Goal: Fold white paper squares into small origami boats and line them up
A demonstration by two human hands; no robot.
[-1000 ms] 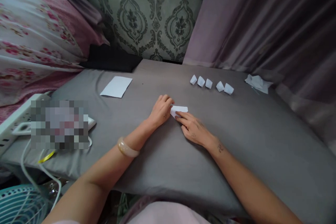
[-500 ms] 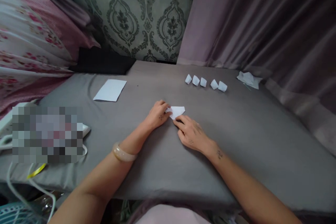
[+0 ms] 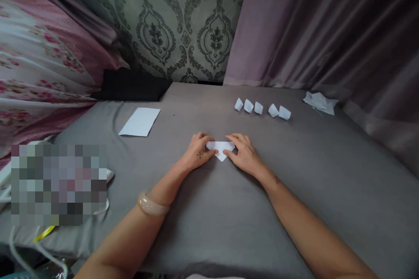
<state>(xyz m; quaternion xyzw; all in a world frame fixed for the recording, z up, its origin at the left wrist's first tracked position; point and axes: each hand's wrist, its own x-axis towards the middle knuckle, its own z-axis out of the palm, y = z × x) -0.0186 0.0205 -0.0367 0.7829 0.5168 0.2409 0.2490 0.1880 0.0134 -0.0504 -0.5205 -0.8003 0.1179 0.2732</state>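
Note:
A small folded piece of white paper, its point towards me, lies on the grey cloth between my hands. My left hand grips its left corner, thumb on top and fingers at the far edge. On the other side my right hand pinches the right corner in the same manner, its thumb near the middle of the paper. The fingertips behind the far edge are partly hidden.
Several small folded paper shapes stand in a row beyond my right hand. A stack of white paper lies at the left back, crumpled paper at the right back. Black cloth sits against the wall; white cables hang at the left.
My right hand has shifted from the paper's near edge to its right corner. The paper now points towards me, held at both ends. The view has tilted up slightly.

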